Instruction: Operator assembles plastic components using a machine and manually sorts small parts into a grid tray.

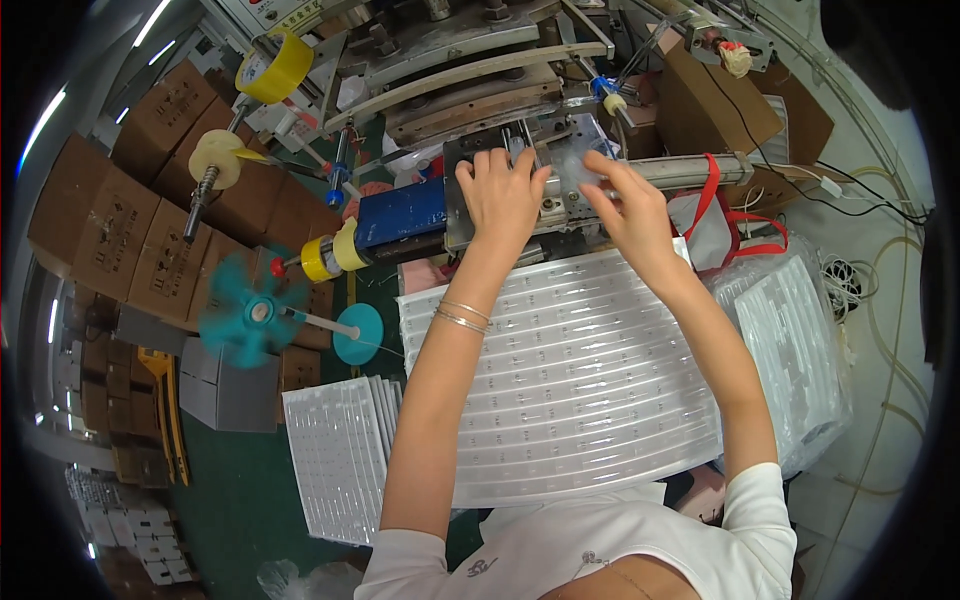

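Observation:
My left hand (pixel 503 200) lies palm down over the dark metal plate (pixel 458 165) of a machine, its fingers spread and slightly bent, the tips at a slot. What lies under those fingertips is hidden. My right hand (pixel 640 215) hovers at the right side of the metal block (pixel 570 205), thumb and fingers apart. By its fingertips is a hazy, translucent patch (pixel 572 168), too blurred to name. Below both hands a large white ribbed panel (pixel 590 390) with rows of small marks, under shiny clear film, stretches toward my body.
A blue cylinder (pixel 402 213) juts left from the machine. A teal fan (pixel 258 312) spins at left, beside stacked cartons (pixel 120 230). More white panels (pixel 335 460) stand lower left. Wrapped panels (pixel 790 350) and a red-handled bag (pixel 700 225) are at right. Yellow tape (pixel 275 65) hangs upper left.

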Demonstrator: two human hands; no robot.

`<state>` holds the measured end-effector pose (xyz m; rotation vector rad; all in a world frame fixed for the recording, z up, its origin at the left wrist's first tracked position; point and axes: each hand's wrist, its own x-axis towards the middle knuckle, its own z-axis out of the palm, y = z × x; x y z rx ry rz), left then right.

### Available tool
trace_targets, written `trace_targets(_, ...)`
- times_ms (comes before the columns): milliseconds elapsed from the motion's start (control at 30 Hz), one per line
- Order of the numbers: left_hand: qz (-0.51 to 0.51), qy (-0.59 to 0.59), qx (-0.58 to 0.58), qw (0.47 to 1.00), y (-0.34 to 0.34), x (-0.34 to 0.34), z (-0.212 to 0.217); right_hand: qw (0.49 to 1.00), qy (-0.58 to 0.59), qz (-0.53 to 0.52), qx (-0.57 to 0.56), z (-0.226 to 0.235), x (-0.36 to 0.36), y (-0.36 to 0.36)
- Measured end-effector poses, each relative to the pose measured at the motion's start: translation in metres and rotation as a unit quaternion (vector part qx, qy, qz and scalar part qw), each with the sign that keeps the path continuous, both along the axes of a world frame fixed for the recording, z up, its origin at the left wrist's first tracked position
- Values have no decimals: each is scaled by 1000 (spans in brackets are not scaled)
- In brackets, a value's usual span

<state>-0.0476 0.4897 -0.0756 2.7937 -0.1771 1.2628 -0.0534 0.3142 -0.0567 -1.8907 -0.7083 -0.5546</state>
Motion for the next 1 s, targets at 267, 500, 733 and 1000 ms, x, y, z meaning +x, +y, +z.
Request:
trace_targets(267,-74,83,-349,931,-11,-148,6,969,-153,-108,-160,-24,50,68)
trace_targets(500,-63,27,-730,680,17,-253,-24,978,-169,-73,-93,-26,1,39)
trace_targets(733,-100,-63,-885,450,44,-309,-42,898,39,369,-239,-79,-187,55)
trace_targets(1000,-169,-132,-906,366,61,-352,-49,851,-128,397,-320,-103,-271,81)
